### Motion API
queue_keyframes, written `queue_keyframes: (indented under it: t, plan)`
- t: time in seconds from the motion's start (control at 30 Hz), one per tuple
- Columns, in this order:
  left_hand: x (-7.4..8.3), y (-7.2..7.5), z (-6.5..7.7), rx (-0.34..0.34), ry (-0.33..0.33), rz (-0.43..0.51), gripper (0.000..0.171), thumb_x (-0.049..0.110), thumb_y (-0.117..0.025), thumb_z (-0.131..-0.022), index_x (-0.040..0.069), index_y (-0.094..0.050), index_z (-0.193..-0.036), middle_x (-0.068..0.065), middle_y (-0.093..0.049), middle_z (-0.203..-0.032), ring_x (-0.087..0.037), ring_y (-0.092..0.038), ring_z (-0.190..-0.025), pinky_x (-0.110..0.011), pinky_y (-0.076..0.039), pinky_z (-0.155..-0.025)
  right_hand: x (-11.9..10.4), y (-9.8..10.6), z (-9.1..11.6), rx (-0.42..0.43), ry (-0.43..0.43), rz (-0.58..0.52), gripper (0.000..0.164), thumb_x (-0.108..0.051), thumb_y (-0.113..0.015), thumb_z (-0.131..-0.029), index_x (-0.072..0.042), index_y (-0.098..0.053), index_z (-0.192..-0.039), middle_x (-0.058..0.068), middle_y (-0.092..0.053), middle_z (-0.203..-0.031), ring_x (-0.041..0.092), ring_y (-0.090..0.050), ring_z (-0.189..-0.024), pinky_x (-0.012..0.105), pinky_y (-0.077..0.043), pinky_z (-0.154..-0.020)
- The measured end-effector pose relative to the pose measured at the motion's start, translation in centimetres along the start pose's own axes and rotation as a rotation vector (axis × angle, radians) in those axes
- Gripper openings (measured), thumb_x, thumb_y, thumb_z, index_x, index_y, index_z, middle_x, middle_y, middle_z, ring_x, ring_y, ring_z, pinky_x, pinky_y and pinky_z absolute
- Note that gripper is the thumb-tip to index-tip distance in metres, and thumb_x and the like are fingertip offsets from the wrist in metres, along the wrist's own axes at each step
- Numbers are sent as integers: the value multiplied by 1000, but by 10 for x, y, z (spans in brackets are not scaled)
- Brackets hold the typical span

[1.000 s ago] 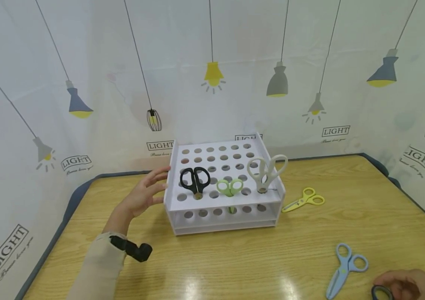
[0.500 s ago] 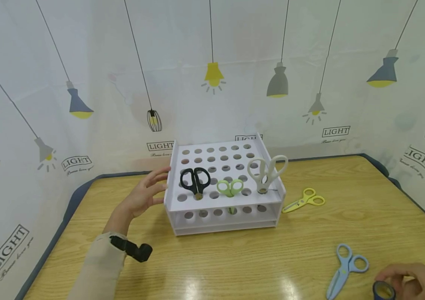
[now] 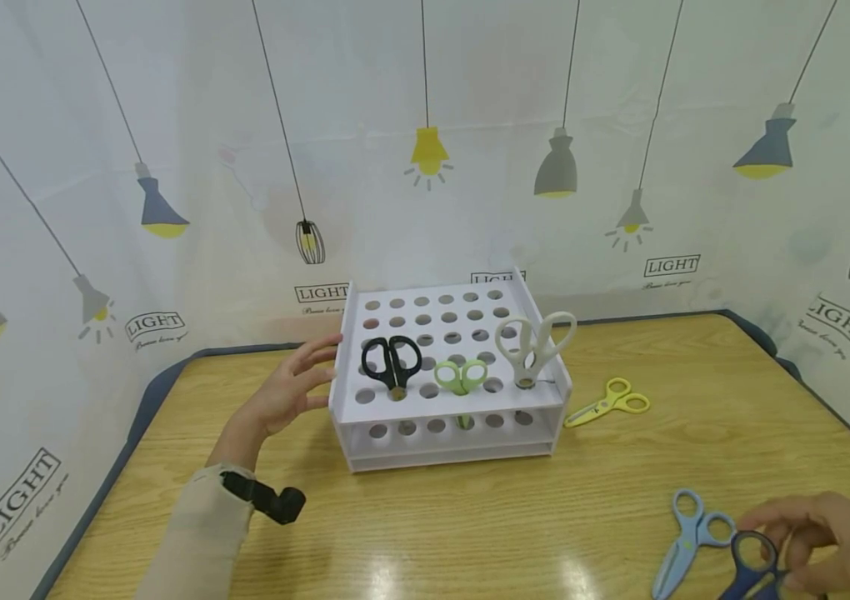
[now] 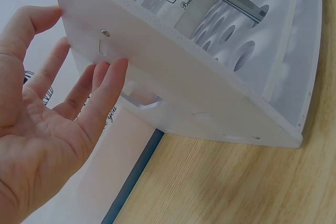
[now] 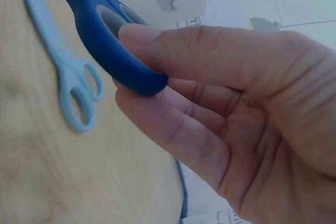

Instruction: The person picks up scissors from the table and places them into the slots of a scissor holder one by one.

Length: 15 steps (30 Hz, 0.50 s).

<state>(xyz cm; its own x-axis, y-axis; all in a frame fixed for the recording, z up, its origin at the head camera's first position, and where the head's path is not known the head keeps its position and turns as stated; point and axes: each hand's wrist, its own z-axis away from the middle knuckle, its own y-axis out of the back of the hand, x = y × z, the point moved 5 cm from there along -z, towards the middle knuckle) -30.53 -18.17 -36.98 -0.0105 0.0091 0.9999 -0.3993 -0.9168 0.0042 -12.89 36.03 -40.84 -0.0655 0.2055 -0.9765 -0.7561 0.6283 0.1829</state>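
My left hand (image 3: 286, 392) touches the left side of a white rack (image 3: 425, 408) with its fingertips, fingers fairly straight. In the rack's front row stand black scissors (image 3: 392, 371), small green scissors (image 3: 461, 382) and white scissors (image 3: 528, 354), handles up. At the lower right my right hand (image 3: 830, 533) pinches dark blue scissors (image 3: 751, 571) by a handle loop. The right wrist view shows the thumb and index finger on that blue handle (image 5: 113, 56). Light blue scissors (image 3: 687, 537) lie on the table just left of the right hand.
Yellow scissors (image 3: 608, 402) lie on the wooden table (image 3: 470, 525) to the right of the rack. Behind the table hangs a pale curtain (image 3: 365, 150) printed with lamps. A small black camera (image 3: 275, 502) is strapped to the left wrist.
The right hand has raised the dark blue scissors into fuller view and moved slightly up. My left hand has stayed against the rack.
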Motion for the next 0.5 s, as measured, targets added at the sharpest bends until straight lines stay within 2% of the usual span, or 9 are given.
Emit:
queue_keyframes:
  t: [0.07,0.13,0.23,0.37,0.5]
  plan:
    - [0,-1,0,-3,-2,-7,58,12,-54,-92,14,-29,-143,-15,-24,-143,-33,-38,-121,-44,-47,-86,-5,2,-1,11,-9,46,60,15,-48,-86,-29,-55,-127,-2,-60,-98,20,-62,-74,25,-49,-63]
    - [0,-1,0,-5,-3,-8,58,12,-55,-91,14,-28,-143,-16,-24,-143,-33,-38,-121,-44,-47,-86,-10,4,-2,38,-54,73,58,11,-50,-87,-31,-56,-125,-3,-60,-97,19,-61,-75,25,-49,-63]
    - [0,0,0,-2,2,-6,58,13,-55,-91,15,-29,-143,-15,-25,-143,-33,-39,-120,-43,-48,-86,-18,6,-5,70,-102,93,52,6,-53,-88,-33,-58,-123,-1,-60,-95,18,-60,-76,29,-51,-60]
    - [0,-1,0,-6,4,-9,58,12,-54,-92,14,-28,-144,-16,-23,-144,-33,-38,-121,-43,-48,-86,-36,5,-13,65,-86,150,52,5,-55,-87,-32,-58,-123,-2,-60,-96,18,-60,-76,30,-51,-57]
    - [1,-1,1,-11,-1,-11,59,11,-53,-92,13,-26,-144,-18,-22,-144,-32,-38,-121,-42,-48,-86,-58,6,-24,41,-57,264,50,3,-58,-86,-29,-57,-124,-2,-60,-91,16,-59,-74,28,-47,-53]
